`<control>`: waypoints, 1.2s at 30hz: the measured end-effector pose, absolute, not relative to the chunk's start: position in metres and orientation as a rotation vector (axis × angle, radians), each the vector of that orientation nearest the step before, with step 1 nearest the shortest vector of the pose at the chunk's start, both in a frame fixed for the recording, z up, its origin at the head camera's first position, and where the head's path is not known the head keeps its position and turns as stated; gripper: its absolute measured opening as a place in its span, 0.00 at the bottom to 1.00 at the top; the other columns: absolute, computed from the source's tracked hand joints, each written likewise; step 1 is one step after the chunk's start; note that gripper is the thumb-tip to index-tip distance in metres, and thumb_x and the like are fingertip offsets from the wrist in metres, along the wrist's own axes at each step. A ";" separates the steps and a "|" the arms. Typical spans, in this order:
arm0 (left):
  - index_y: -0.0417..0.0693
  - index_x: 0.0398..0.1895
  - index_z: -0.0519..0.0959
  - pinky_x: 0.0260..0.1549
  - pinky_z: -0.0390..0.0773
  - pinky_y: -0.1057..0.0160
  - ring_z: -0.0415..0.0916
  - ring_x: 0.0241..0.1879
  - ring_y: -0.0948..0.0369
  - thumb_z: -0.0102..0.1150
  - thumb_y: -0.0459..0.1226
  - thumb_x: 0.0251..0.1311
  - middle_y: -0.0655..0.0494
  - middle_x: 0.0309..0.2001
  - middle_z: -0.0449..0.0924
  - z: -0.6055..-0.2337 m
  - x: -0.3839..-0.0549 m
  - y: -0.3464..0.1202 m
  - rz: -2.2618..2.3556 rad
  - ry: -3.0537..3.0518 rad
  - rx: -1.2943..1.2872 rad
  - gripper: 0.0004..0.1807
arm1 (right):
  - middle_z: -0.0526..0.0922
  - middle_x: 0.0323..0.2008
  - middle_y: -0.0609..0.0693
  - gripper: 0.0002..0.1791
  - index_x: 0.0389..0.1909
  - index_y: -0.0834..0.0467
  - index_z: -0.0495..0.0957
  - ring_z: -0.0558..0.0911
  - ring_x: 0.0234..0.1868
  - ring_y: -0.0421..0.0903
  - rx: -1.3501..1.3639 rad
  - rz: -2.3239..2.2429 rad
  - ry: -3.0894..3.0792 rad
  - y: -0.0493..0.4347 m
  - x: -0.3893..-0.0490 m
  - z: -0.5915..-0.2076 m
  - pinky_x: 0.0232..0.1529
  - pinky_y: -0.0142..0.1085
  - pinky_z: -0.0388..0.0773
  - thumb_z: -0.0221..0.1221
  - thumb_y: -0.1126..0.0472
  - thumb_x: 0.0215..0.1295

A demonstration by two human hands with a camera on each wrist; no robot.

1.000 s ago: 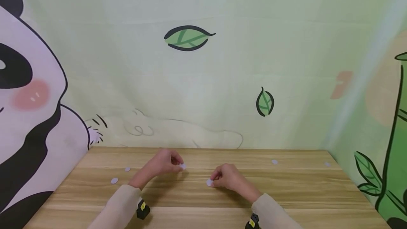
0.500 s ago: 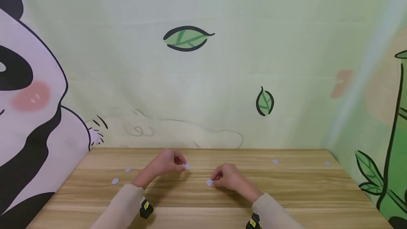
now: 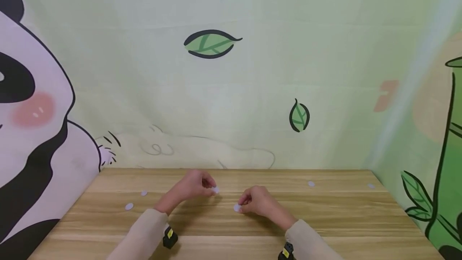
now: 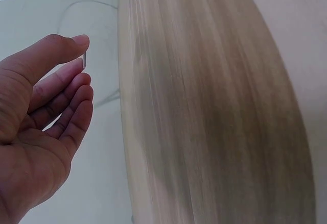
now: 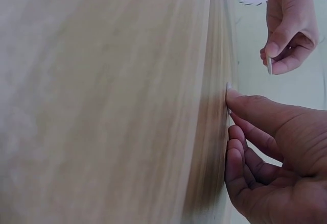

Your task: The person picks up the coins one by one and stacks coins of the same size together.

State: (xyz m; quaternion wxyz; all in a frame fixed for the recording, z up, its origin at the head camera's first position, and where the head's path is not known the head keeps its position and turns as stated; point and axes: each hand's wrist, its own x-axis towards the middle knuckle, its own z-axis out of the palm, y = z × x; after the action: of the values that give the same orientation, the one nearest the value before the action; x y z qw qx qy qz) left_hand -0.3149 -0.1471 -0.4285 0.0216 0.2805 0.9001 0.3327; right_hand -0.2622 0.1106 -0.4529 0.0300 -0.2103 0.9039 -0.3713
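In the head view my left hand (image 3: 195, 183) pinches a small white disc (image 3: 215, 190) by its edge, between thumb and forefinger. The left wrist view shows that white disc (image 4: 85, 60) edge-on and thin, held above the table. My right hand (image 3: 259, 202), nearer to me and farther right, pinches a second white disc (image 3: 236, 208) between thumb and forefinger. From the right wrist, this disc (image 5: 228, 94) looks to be at or very close to the tabletop; exact contact cannot be told. A short gap separates the two hands.
Two white discs, one nearer (image 3: 129, 206) and one farther back (image 3: 144, 193), lie on the left of the wooden table (image 3: 223, 244). Another disc (image 3: 311, 183) lies at the back right, and one more (image 3: 371, 185) near the right edge. A printed cloth (image 3: 249, 91) hangs behind.
My left hand has shifted slightly to the right with its disc, closer to my right hand. My right hand and its disc have stayed nearly in place.
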 end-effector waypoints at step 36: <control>0.42 0.31 0.86 0.30 0.78 0.69 0.76 0.30 0.66 0.76 0.32 0.51 0.59 0.28 0.83 -0.439 -0.312 -0.118 1.087 2.613 0.948 0.07 | 0.80 0.23 0.42 0.08 0.28 0.60 0.85 0.74 0.26 0.37 -0.658 -1.156 2.778 0.112 -0.265 -0.456 0.29 0.29 0.72 0.76 0.64 0.53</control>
State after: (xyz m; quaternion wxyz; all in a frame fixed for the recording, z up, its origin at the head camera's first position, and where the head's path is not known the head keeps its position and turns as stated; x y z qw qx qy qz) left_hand -0.3122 -0.1180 -0.4385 0.0784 0.3166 0.8728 0.3629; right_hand -0.2651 0.1125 -0.4558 0.0307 -0.2136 0.9015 -0.3751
